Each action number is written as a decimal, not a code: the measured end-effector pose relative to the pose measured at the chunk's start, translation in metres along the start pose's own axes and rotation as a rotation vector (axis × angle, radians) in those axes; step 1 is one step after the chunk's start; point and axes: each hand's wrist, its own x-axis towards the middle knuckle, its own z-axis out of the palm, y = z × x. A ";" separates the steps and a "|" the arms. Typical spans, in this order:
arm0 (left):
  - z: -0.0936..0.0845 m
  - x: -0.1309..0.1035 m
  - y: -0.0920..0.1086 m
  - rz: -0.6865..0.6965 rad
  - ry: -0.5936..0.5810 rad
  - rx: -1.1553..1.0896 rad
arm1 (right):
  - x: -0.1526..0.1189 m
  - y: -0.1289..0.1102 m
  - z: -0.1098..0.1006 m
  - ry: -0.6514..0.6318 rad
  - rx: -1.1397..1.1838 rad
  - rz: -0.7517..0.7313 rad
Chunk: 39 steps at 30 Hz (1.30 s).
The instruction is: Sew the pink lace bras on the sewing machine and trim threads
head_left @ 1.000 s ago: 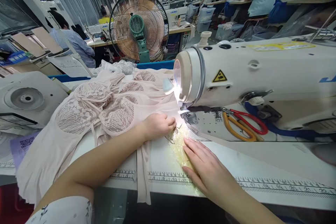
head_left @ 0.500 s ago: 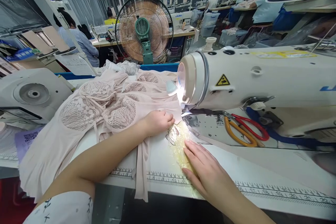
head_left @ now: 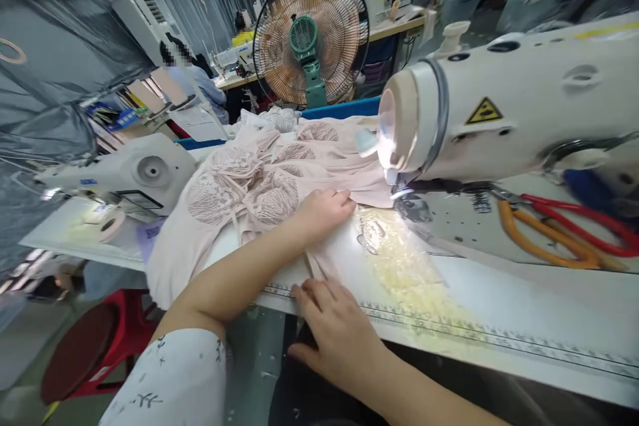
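A pale pink lace garment (head_left: 272, 203) lies bunched across the sewing table, with its fabric running right to the needle area of the white sewing machine (head_left: 479, 120). My left hand (head_left: 327, 213) is closed on the garment's edge, just left of the needle; the fingertips are partly hidden. At the table's front edge is my right hand (head_left: 339, 326), thumb and fingers apart, touching a pink fabric strip (head_left: 322, 259) that runs beneath its fingertips. Whatever lies under the palm is hidden. Yellowish clear tape (head_left: 404, 273) covers the tabletop right of both hands.
Orange and red-handled scissors (head_left: 554, 233) lie on the machine bed. Printed ruler markings run along the table's front edge. Behind the table stands a large green fan (head_left: 304, 40). Another sewing machine (head_left: 150, 170) is at left, above a red stool (head_left: 104, 346). A person sits beyond it.
My right hand has moved left from the taped patch to the fabric strip at the table edge. My left hand stays on the garment by the needle. The view has turned left and down.
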 end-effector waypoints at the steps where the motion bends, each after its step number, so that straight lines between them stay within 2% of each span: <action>1: -0.006 -0.012 -0.003 -0.036 -0.019 -0.009 | -0.001 -0.001 0.006 0.016 -0.028 0.019; 4: -0.021 -0.061 -0.015 -0.183 -0.074 -0.075 | -0.008 0.011 0.008 0.075 -0.026 0.027; 7: -0.021 -0.115 -0.022 -0.265 -0.165 -0.179 | -0.024 0.032 -0.008 0.091 -0.025 0.045; 9: -0.014 -0.142 -0.020 -0.285 -0.190 -0.204 | -0.035 0.042 -0.019 0.026 -0.028 0.059; 11: -0.006 -0.159 -0.015 -0.331 -0.174 -0.199 | -0.041 0.046 -0.029 -0.077 -0.059 0.068; 13: -0.004 -0.166 -0.010 -0.353 -0.131 -0.237 | -0.043 0.045 -0.042 -0.229 -0.097 0.091; 16: -0.020 -0.164 -0.009 -0.418 -0.018 -0.501 | -0.039 0.045 -0.075 -0.449 0.015 0.184; 20: -0.055 -0.148 -0.021 -0.660 0.065 -1.153 | -0.037 0.063 -0.135 -0.547 0.344 0.267; 23: -0.063 -0.130 -0.036 -0.781 0.045 -1.548 | -0.036 0.085 -0.161 -0.564 0.466 0.191; 24: -0.060 -0.125 -0.042 -0.808 0.028 -1.594 | -0.033 0.092 -0.163 -0.557 0.422 0.180; 26: -0.047 -0.116 -0.054 -0.819 -0.014 -1.506 | -0.025 0.104 -0.155 -0.511 0.160 0.204; 29: -0.021 -0.107 -0.074 -0.762 -0.087 -1.219 | -0.006 0.112 -0.129 -0.358 -0.297 0.284; 32: -0.006 -0.101 -0.090 -0.744 -0.069 -1.018 | 0.010 0.111 -0.101 -0.183 -0.492 0.360; 34: -0.007 -0.096 -0.092 -0.747 -0.003 -0.898 | 0.013 0.108 -0.085 -0.103 -0.566 0.383; 36: -0.015 -0.087 -0.085 -0.748 0.070 -0.804 | 0.010 0.104 -0.072 -0.068 -0.606 0.379; 38: -0.024 -0.072 -0.070 -0.653 0.114 -0.687 | 0.004 0.100 -0.060 -0.048 -0.629 0.357; 39: -0.028 -0.062 -0.060 -0.557 0.118 -0.616 | 0.001 0.097 -0.055 -0.037 -0.637 0.340</action>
